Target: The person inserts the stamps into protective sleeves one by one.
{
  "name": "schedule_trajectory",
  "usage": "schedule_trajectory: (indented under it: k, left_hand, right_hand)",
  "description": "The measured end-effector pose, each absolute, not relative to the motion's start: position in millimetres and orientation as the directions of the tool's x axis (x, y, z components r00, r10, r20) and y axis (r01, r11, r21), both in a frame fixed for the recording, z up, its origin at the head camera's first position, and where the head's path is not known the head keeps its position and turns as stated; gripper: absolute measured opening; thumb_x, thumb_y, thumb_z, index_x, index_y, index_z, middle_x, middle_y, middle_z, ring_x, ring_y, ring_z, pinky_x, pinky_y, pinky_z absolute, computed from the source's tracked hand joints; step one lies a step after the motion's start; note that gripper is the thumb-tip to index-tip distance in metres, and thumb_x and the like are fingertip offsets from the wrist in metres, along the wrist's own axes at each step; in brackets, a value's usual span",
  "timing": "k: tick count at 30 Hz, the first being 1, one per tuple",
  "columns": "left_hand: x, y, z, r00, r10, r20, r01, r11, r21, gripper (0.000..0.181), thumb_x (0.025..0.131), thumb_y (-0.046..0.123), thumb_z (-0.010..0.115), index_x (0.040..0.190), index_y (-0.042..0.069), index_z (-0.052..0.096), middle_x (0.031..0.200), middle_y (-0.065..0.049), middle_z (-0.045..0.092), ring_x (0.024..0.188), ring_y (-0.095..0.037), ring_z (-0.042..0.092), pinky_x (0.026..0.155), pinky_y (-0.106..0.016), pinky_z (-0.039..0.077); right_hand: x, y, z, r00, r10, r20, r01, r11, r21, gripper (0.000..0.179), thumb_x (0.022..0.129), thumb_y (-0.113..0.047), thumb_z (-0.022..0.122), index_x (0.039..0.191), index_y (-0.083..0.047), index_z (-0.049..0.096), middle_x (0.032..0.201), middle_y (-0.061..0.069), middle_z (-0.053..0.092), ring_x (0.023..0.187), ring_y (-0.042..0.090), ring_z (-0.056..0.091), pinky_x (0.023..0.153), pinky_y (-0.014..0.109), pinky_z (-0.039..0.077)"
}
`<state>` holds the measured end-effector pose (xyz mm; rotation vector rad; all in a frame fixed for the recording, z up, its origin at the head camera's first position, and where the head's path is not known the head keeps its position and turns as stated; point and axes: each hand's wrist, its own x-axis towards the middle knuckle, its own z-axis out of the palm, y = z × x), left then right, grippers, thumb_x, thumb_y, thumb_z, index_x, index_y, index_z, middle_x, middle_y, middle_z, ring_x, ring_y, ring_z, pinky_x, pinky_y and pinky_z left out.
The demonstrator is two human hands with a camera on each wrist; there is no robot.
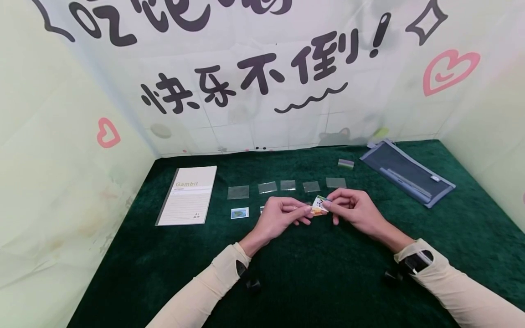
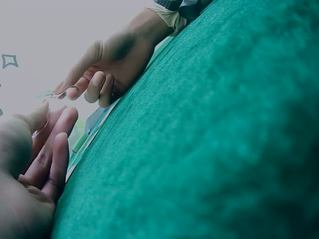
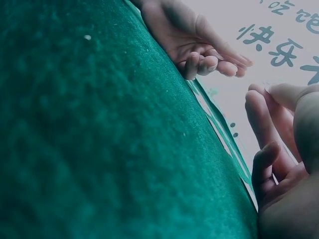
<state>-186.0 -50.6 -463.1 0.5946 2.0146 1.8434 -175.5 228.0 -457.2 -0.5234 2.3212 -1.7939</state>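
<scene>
Head view shows a white, dotted card pinched in the right hand, the grip of the left hand unclear.

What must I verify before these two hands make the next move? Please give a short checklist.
1. Right hand pinches the small card: ok.
2. Left hand also grips this card: cannot tell, details too small.
3. Clear plastic pieces in the back row lie apart: ok.
4. White piece behind the left hand fully visible: not ok, partly covered.
5. Notebook away from both hands: ok.
6. Pouch away from both hands: ok.
</scene>
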Motion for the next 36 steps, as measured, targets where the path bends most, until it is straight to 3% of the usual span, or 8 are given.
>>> schedule_trajectory:
  k: [13, 36]
  left_hand:
    - [-186.5, -50.9, -464.0, -0.858, 0.512, 0.040, 0.087, 0.068, 0.994, 0.023, 0.104, 0.039, 0.074, 0.117, 0.022, 0.081, 0.107, -0.001, 0.085, 0.096, -0.023, 0.084, 0.079, -0.027, 0.065]
    - [-187.5, -50.9, -462.3, -0.851, 0.525, 0.022, 0.056, 0.050, 0.997, 0.029, 0.104, 0.034, 0.074, 0.124, 0.014, 0.079, 0.113, -0.004, 0.084, 0.097, -0.021, 0.083, 0.080, -0.028, 0.064]
  right_hand:
    - [-177.0, 227.8, -458.9, -0.905, -0.414, 0.093, -0.182, 0.181, -0.966, 0.014, 0.108, -0.017, 0.069, 0.113, -0.004, 0.069, 0.089, 0.017, 0.079, 0.067, 0.027, 0.071, 0.071, 0.034, 0.055]
    - [-175.3, 227.9, -457.4, -0.914, -0.395, 0.094, -0.184, 0.198, -0.963, 0.012, 0.107, -0.018, 0.070, 0.113, -0.007, 0.070, 0.086, 0.020, 0.077, 0.068, 0.028, 0.071, 0.070, 0.033, 0.055]
